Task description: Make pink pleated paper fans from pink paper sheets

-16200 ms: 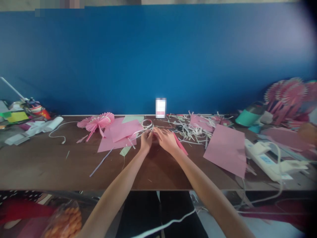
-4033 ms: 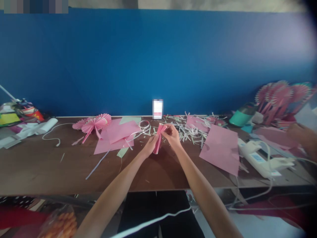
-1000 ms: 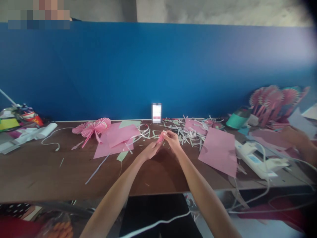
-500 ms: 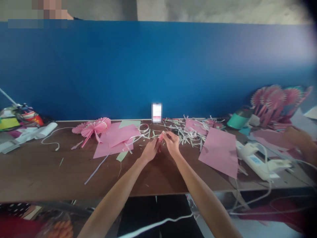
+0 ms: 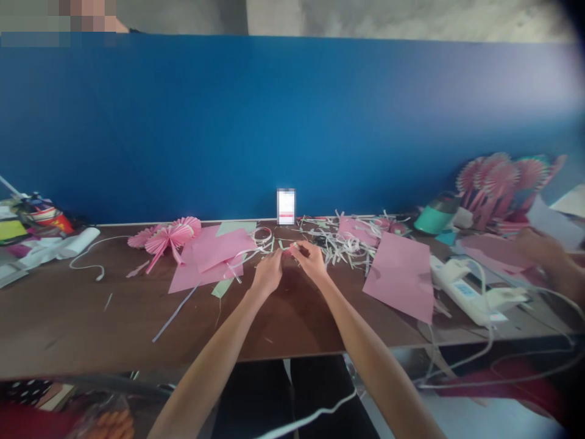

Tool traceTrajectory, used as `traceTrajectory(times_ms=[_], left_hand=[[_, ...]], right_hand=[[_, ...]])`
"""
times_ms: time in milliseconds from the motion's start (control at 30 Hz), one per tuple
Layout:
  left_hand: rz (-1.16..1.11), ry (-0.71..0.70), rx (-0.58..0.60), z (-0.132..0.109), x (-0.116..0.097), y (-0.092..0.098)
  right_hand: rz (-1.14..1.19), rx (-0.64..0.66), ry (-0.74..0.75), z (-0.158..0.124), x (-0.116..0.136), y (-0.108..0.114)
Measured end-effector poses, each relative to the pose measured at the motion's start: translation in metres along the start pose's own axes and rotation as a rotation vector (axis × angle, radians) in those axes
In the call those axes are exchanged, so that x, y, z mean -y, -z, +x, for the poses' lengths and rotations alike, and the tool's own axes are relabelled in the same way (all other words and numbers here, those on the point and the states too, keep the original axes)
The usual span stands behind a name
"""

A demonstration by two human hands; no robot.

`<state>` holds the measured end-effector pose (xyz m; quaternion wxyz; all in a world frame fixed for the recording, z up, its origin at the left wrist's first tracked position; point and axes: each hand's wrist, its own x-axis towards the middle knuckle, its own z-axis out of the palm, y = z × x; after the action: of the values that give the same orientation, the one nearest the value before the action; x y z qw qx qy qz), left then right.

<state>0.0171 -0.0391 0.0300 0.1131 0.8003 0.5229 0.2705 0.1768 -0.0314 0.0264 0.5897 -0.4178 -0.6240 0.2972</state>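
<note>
- The left hand [image 5: 269, 272] is curled, with its fingertips pinched on one end of a small pink paper piece [image 5: 287, 251].
- The right hand [image 5: 311, 259] pinches the other end with thumb and finger.
- The pink paper piece is between the two hands, over the brown table [image 5: 311, 326]. The fingers hide most of it.
- I think a soft, firm pinch is best, so the paper won't crumple or slip.
- Keep its edges even, and keep it away from the white paper strips [image 5: 350, 247] just beside the right hand.
</note>
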Motion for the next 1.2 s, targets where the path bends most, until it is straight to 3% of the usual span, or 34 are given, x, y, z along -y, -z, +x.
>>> traceTrajectory(times_ms=[267,533,767,1200], left_hand=[[0.051,0.013,-0.033,-0.002,-0.006,0.001],[0.219,0.049,0.048,0.001,-0.011,0.005],[0.248,0.016,0.046,0.002,-0.006,0.006],[0.071,-0.111,0.125,0.01,0.019,-0.002]], right_hand=[[0.106,0.06,-0.041,0.0,-0.002,-0.002],[0.149,0.028,-0.113,-0.001,-0.005,-0.003],[0.195,0.11,-0.132,0.0,-0.01,-0.002],[0.094,-0.111,-0.063,0.002,-0.01,0.003]])
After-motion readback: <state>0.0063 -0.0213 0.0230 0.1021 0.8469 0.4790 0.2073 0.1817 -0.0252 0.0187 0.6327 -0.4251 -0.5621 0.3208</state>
